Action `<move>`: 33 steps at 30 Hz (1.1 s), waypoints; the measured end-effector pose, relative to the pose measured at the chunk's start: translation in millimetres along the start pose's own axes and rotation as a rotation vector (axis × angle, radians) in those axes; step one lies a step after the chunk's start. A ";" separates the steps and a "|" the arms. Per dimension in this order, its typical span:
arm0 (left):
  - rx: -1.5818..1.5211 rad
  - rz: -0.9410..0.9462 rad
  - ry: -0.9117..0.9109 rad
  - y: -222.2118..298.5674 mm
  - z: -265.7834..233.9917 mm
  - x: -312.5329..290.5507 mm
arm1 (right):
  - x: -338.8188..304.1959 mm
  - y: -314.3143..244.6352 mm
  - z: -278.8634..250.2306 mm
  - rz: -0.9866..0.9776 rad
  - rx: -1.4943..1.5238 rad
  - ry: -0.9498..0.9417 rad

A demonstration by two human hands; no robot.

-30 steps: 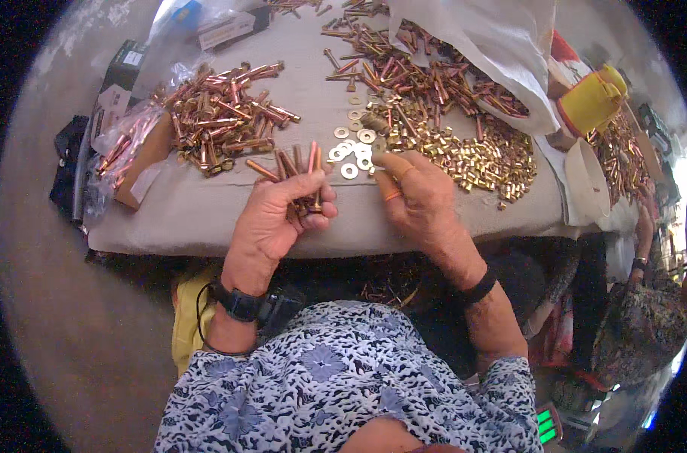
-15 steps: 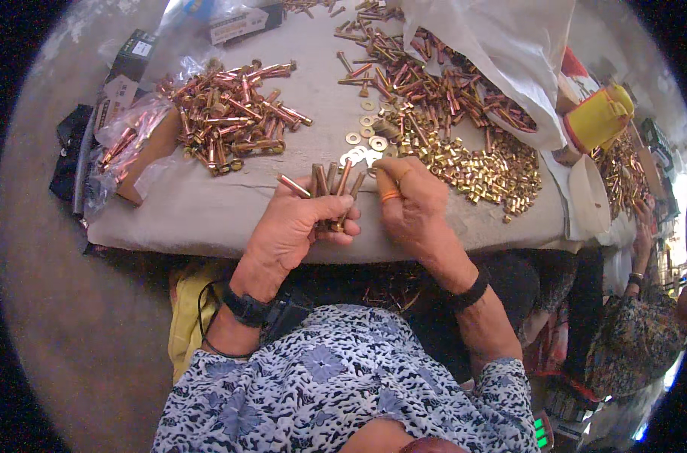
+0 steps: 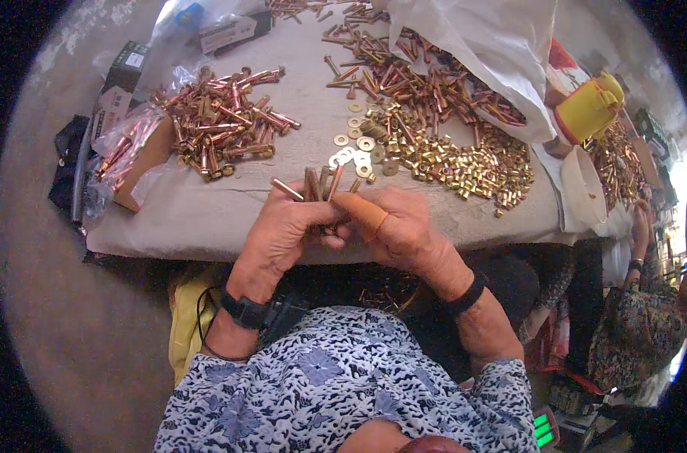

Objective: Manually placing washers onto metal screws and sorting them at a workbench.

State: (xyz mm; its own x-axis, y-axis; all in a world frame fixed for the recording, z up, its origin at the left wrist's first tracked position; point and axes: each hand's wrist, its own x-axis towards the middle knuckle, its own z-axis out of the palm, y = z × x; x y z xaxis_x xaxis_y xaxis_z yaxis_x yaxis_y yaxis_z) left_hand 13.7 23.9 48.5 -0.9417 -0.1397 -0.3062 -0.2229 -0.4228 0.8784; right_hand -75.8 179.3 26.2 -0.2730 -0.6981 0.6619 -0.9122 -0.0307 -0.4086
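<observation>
My left hand is closed around several bolts, their shanks pointing up and away from me. My right hand presses against them from the right, fingers curled in. An orange finger cover sits on one of its digits. Whatever is pinched there is hidden by the fingers. Just beyond both hands lie flat washers, some silvery and some brass-coloured. A heap of short gold-coloured sleeves or nuts spreads to their right.
Assembled-looking bolts form a pile at the left, beside a cardboard box with plastic wrap. More loose bolts spill from a white sack. A yellow container and a white tub stand right, near another person's arm.
My right hand has come back from the washers toward me and left, meeting the bolts in my left hand. The left hand keeps its hold. The view has shifted slightly.
</observation>
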 end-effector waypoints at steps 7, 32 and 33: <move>0.017 -0.022 -0.012 -2.0 2.7 1.0 | -2.7 -10.3 -0.4 0.567 0.433 0.118; 0.208 0.027 0.142 -4.7 15.3 18.0 | -12.3 83.0 -83.0 0.512 -1.003 0.264; 0.219 0.018 0.129 -4.1 18.3 20.2 | -21.1 94.6 -88.1 0.577 -1.123 0.161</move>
State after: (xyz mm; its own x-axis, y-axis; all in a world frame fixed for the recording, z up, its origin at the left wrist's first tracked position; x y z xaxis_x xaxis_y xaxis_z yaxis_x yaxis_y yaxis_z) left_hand -9.1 39.3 45.4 -0.9091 -0.2645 -0.3219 -0.2691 -0.2172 0.9383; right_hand -183.3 254.2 29.0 -0.6767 -0.3111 0.6674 -0.3838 0.9225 0.0409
